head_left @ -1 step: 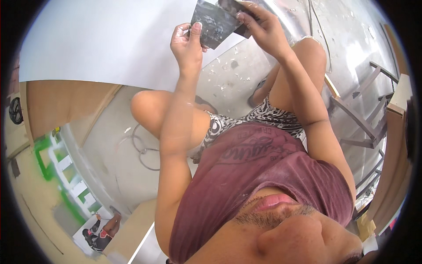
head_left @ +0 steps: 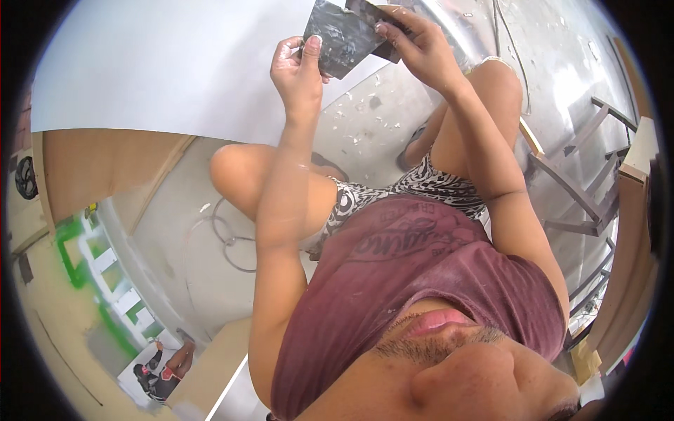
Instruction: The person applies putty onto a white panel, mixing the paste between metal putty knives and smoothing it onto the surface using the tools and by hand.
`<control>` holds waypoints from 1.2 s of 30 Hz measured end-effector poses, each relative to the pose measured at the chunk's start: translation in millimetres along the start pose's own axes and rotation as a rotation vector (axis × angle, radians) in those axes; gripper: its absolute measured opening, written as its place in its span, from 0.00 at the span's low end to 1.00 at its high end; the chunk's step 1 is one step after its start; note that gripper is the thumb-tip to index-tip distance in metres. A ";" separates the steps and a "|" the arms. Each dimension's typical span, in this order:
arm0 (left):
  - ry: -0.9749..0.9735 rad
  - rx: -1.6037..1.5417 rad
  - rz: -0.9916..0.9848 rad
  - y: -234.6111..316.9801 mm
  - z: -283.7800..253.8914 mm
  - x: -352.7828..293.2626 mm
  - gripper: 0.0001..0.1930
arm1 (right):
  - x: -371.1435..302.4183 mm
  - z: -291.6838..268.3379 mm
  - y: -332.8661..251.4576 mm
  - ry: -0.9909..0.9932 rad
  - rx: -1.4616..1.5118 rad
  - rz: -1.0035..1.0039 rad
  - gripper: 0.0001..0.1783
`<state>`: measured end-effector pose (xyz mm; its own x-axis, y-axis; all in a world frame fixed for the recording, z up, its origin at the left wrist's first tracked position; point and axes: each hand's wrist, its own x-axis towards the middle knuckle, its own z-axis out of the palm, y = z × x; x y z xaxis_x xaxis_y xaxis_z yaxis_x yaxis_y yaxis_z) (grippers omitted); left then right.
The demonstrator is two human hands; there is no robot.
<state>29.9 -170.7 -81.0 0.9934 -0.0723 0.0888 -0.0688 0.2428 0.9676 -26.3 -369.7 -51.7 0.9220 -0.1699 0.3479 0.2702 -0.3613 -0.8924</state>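
Near the top edge, my left hand [head_left: 298, 74] grips a flat dark grey square sheet [head_left: 340, 41] smeared with white, its thumb lying on the face. My right hand [head_left: 423, 48] pinches a second flat dark sheet [head_left: 387, 52] between thumb and fingers. The two sheets overlap, the left one in front of part of the right one; whether they touch, I cannot tell. White residue marks the fingers of both hands. The upper edge of the left sheet is cut off by the picture.
A large white panel [head_left: 168, 67] lies beyond my left hand, above a brown wooden board [head_left: 105, 168]. White flecks dot the grey floor [head_left: 365, 116]. Dark frames [head_left: 569, 182] stand at the right, and a cable [head_left: 516, 56] runs behind. Another person [head_left: 165, 375] sits far lower left.
The right-hand sheet has shifted slightly left and shows more clearly along its top. My left hand has barely moved.
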 end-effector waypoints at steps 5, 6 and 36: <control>-0.065 0.091 0.055 7.5 -3.7 -0.2 0.16 | -0.6 -11.2 -0.3 -0.170 -0.180 0.059 0.18; -0.092 0.121 0.060 8.4 -3.6 -0.5 0.15 | -0.5 -13.9 0.8 -0.223 -0.233 0.093 0.18; -0.090 0.498 0.017 15.8 -13.6 -23.7 0.10 | 50.2 -249.1 69.6 0.553 -0.229 0.478 0.15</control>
<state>6.5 -152.1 -71.0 0.9815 -0.1606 0.1045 -0.1422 -0.2450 0.9590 -30.3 -631.8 -24.8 0.6345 -0.7681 0.0857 -0.2430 -0.3035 -0.9213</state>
